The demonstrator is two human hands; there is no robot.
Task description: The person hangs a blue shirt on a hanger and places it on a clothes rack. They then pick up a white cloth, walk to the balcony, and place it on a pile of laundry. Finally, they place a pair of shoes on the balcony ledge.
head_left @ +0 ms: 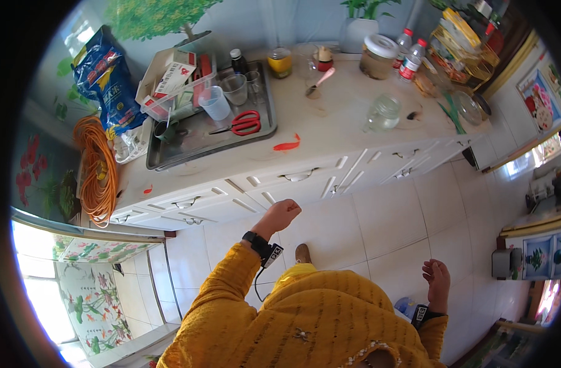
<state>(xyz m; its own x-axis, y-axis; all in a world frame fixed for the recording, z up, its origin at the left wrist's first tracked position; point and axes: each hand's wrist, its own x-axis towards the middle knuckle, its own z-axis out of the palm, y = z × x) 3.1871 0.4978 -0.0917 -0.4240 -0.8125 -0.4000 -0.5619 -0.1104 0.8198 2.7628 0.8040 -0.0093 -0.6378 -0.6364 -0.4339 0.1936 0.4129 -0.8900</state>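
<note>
My left hand (282, 218) is in front of the cabinet drawers, below the countertop edge, fingers curled closed with nothing showing in them. On the right, my right hand (438, 277) hangs over the floor, its fingers loosely bent and apart, holding nothing. Neither hand touches anything. Nearest my left hand on the counter lies a red fish-shaped piece (286, 145). Behind it is a dark metal tray (201, 147), where red-handled scissors (243, 124), a clear plastic cup (215, 103) and another clear cup (234, 89) sit.
An orange cable coil (96, 168) and a blue bag (108, 80) are at the left. Along the countertop (336, 126) stand a glass jar (383, 111), a white-lidded container (379, 56), a red-capped bottle (412, 60) and a pink-handled brush (320, 81). White drawers (299, 178) face me.
</note>
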